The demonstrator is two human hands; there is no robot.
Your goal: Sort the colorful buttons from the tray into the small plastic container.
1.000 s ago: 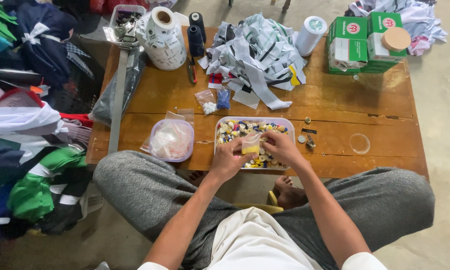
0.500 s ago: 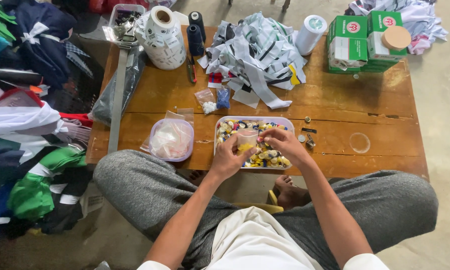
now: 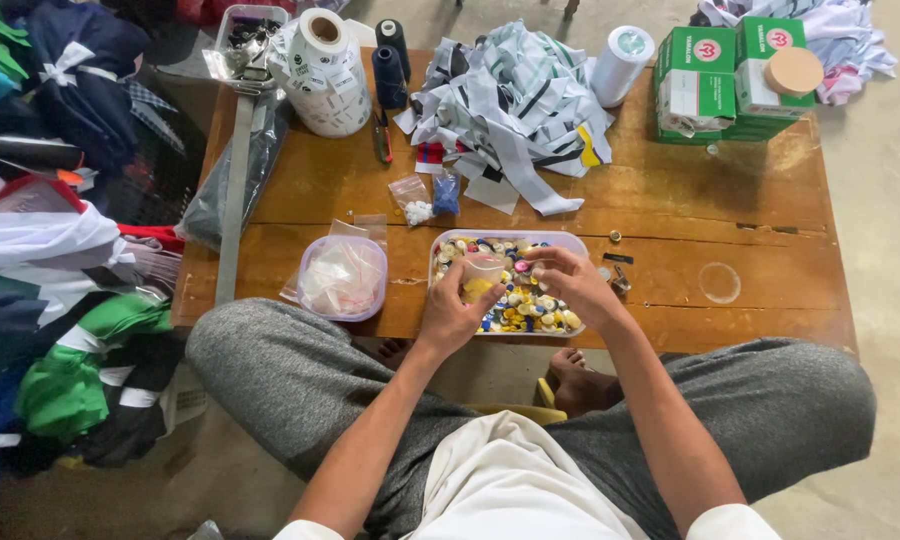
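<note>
A rectangular clear tray [image 3: 574, 242] full of mixed buttons sits at the near edge of the low wooden table [image 3: 670, 215], its long axis running left to right. Over its left part the left hand [image 3: 452, 312] holds a small clear plastic bag [image 3: 481, 271], mouth up and upright, pinched between thumb and fingers, with a few yellowish pieces at its bottom. The right hand [image 3: 571, 283] hovers over the tray's middle, fingers curled together and tips meeting just beside the bag's mouth; whether they pinch a button is not clear. Left of the tray stands a round tub [image 3: 341, 278] of clear bags; beyond lie two small filled bags [image 3: 428, 196] and a heap of striped ribbon labels [image 3: 515, 105]. Both forearms reach forward from the lap, over bent knees.
</note>
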